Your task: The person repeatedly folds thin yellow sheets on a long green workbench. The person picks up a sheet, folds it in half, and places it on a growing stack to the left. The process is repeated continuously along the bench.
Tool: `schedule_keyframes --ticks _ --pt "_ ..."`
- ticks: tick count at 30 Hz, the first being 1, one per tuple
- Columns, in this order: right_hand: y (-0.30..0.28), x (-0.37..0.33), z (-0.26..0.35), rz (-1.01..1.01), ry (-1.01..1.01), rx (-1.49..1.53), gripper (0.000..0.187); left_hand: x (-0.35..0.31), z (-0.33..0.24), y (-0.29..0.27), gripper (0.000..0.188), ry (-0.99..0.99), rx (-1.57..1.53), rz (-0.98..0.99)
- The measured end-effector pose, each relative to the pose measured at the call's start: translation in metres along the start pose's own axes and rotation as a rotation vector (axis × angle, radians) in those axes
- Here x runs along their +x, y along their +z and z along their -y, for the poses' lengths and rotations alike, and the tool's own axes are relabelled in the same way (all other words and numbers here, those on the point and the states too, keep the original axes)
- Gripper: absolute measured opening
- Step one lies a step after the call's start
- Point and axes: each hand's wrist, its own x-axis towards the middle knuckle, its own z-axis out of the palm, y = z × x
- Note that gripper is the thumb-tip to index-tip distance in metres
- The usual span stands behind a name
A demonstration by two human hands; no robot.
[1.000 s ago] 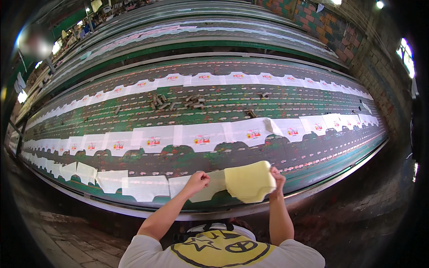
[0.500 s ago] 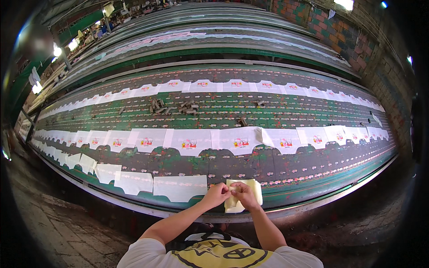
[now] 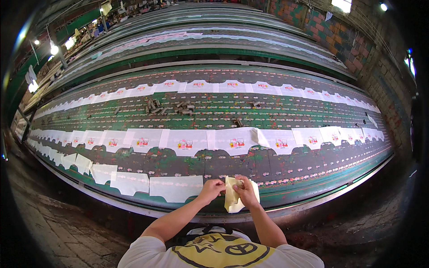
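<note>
Nearest you: your white tee (image 3: 295, 255) w/ a yellow print on it, both forearms reaching fwd to the near edge of the long table (image 3: 304, 193). Your R hand (image 3: 246, 194) is closed on the yellow stack (image 3: 231, 202), thumb and fingers bent over its upper part; the stack is at the table's near edge, a bit R of ctr, its front layer creased. Your L hand (image 3: 213, 190) is at the stack's L edge, thumb and fingertips nearly together; can't tell if they've got a sheet pinched. Just L of that hand, a row of blank white pieces (image 3: 176, 187) runs off along the near edge, approx. flat close by, some askew further L. Beyond: a row of printed white pieces (image 3: 183, 139) w/ small red/yellow motifs, one w/ a corner folded up. Mid-table, loose dark short pieces (image 3: 183, 108) lie clumped, then a 2nd printed row (image 3: 203, 86). Farther back, more long tables (image 3: 214, 50), and a patchy brick wall (image 3: 333, 38) at upper R.
</note>
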Motion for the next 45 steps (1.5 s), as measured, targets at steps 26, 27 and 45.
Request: schedule_keyframes --ticks 26,27,45 --pt "0.048 0.016 0.006 0.0 -0.048 -0.588 0.024 0.022 0.009 -0.044 0.009 -0.115 -0.193 0.171" --pt "0.047 0.018 -0.001 -0.007 -0.051 -0.557 0.024 0.023 0.01 -0.044 0.008 -0.138 -0.237 0.158" --pt "-0.025 0.009 -0.012 -0.001 0.165 -0.113 0.025 0.029 0.018 0.039 0.01 -0.017 -0.154 0.041"
